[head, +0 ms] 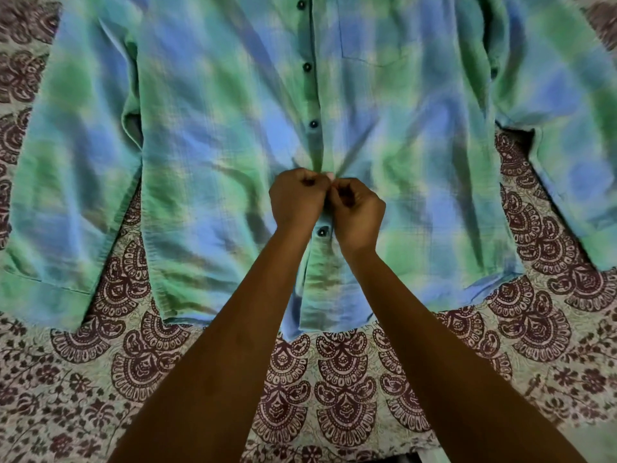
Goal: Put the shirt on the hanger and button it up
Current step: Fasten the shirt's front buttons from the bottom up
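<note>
Both hands are meeting at the centre of the view, knuckle to knuckle, over the shirt's front placket. The left hand (295, 198) is curling its fingers around a fold of the placket edge, and the right hand (359, 212) is doing the same from the 3 o'clock side — the fingertips of both are pinching cloth at one spot, where a button and its hole should be, though the button itself is hidden between them. Creases are radiating up from that pinch toward 12 o'clock.

The shirt (207, 128), a green and blue check, is lying flat and face up on a patterned bedspread (334, 396), collar end toward 12 o'clock and hem toward 6 o'clock, sleeves spreading out to 9 and 3 o'clock. Along the placket, three dark buttons above the hands are sitting closed: the top button (301, 5), the second button (307, 66) and the third button (313, 124). Just below the hands, toward 6 o'clock, the lower button (322, 232) is showing between the wrists and looks closed too, though I cannot be sure.

No hanger is showing anywhere here; the collar is out of view, so whether one is already inside the shoulders cannot be told. As a judgement, the buttoning is well along — the button under the fingers looks to be among the last remaining.
</note>
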